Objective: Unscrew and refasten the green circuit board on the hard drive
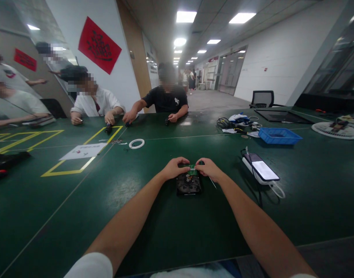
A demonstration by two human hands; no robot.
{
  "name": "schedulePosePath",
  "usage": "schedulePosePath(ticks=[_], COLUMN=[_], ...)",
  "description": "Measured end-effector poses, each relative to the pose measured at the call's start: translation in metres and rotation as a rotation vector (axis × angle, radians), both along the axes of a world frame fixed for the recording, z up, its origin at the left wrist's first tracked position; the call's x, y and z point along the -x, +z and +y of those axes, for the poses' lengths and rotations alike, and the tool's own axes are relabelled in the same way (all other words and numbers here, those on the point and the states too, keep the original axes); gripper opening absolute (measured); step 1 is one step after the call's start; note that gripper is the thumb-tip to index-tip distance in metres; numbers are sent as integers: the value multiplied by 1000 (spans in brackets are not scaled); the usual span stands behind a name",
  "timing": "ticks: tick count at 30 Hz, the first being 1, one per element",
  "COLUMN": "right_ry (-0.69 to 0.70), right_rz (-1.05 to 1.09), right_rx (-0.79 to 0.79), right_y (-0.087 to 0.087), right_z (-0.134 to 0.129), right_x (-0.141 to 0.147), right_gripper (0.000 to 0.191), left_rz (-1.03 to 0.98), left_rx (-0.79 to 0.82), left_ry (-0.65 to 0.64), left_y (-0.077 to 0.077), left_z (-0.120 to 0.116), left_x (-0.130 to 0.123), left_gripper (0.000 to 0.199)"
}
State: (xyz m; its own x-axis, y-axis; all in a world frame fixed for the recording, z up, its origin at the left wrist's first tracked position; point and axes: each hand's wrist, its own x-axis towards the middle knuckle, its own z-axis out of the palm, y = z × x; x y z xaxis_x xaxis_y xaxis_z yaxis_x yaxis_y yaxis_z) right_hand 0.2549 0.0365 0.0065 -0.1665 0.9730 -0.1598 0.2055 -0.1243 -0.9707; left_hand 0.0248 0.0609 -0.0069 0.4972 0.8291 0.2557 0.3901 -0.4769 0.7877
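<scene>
On the green table in front of me lies a black device, with a small green circuit board at its far end. My left hand has its thumb and fingers closed around the left edge of the board. From the other side, my right hand pinches at the board's right edge. A thin metal rod sticks out below my right hand; whether the fingers hold it is unclear.
To the right are a phone on a white power bank with cables, a blue tray and a cable pile. A white ring, a paper sheet and several people are beyond on the left.
</scene>
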Motion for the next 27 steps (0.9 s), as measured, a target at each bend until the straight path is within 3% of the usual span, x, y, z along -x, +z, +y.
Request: schedulePosePath(ticks=[5,9,13,15,20,23,27], right_ry=[-21,-171,-295,-336,-423,-372,-306], right_rz=[104,166,164,66,-350,-411,-479], right_rx=[5,-48,-132,-287,-907,-1044,-1069], right_y=[-1,-2,-2,0,14,22,25], right_z=[3,10,16,16,3,-4,-8], right_x=[-3,-5,-8,-9,-6,-2,0], right_gripper=[20,17,26,30,38,35,33], left_rz=[-4,4,4,13,10,-1,-10], left_rx=[1,1,-6,-2,6,17,32], left_ry=[-1,4,3,11,9,15,22], left_y=[-1,-2,-1,1,4,4,3], left_z=[0,1,0,-1,-3,-3,-3], left_x=[0,1,1,1,0,0,-2], left_gripper=[44,43,43,43,43,44,42])
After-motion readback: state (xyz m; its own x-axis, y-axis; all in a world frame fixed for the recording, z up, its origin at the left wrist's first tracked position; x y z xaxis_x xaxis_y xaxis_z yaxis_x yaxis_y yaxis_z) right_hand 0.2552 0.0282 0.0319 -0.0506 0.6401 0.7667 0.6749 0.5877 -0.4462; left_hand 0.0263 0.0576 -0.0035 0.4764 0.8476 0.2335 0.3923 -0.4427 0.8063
